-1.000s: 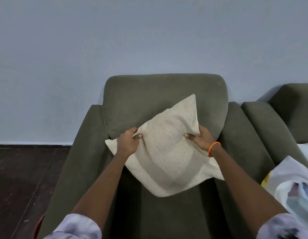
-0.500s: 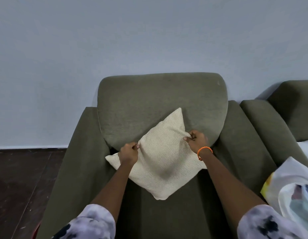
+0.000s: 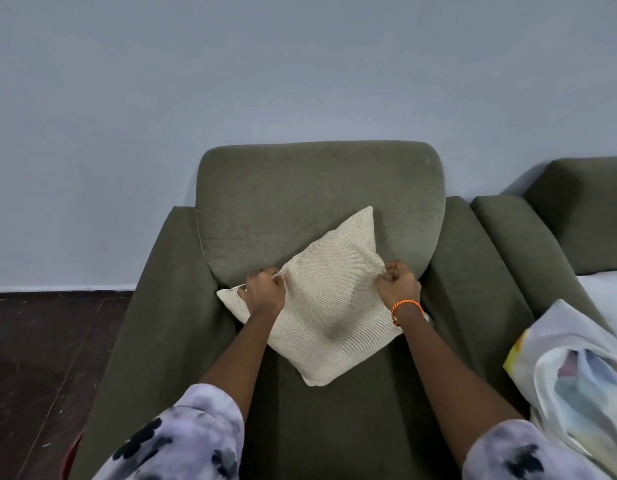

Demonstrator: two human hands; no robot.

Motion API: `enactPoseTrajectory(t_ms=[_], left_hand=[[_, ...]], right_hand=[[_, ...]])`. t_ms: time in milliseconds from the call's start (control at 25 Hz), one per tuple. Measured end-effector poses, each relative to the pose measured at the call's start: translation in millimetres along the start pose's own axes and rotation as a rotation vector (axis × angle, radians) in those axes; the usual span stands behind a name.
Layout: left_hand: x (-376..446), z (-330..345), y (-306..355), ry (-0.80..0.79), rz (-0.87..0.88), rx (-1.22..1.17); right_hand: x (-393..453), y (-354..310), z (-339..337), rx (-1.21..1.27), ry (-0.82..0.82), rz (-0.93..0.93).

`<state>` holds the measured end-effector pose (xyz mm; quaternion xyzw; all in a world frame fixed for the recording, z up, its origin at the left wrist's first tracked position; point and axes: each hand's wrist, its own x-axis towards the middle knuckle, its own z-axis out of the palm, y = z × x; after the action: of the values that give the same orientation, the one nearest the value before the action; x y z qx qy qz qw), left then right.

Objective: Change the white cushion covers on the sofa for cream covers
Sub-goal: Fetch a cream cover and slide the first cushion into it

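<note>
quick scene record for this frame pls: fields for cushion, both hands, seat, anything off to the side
cushion: cream woven cushion, set corner-up like a diamond, lower part on the seat, top corner against the backrest
left hand: left hand pinching the cushion's left edge
right hand: right hand pinching its right edge; orange bracelet on the wrist
seat: olive green armchair, against a pale wall
side: plastic bag at right; second olive seat behind it
floor: dark floor at left
</note>
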<state>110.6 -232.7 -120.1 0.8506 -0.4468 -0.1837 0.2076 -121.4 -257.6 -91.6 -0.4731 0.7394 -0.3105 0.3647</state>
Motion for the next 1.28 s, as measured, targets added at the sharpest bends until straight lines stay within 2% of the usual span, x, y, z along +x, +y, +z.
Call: enactPoseTrajectory(t_ms=[240,440,760,1040,1280], left_hand=[[-29,-11,19,0.029,0.065,-0.095],[-63,-14,34,-0.119,0.131,-0.167],[-139,-24,44,-0.332,0.098,-0.239],[-243,-18,28,-0.311,-0.04,-0.403],[-327,-26,-32,-0.17,-0.238,-0.528]], right_hand=[[-22,-6,-18,0.089,-0.008,-0.06],[-44,-12,-35,0.127,-0.091,-0.084],[-92,-3,-84,0.164,-0.249,-0.101],[-154,35,-120,0.219,-0.434,-0.082],[-221,67,-101,0.164,-0.579,-0.05]])
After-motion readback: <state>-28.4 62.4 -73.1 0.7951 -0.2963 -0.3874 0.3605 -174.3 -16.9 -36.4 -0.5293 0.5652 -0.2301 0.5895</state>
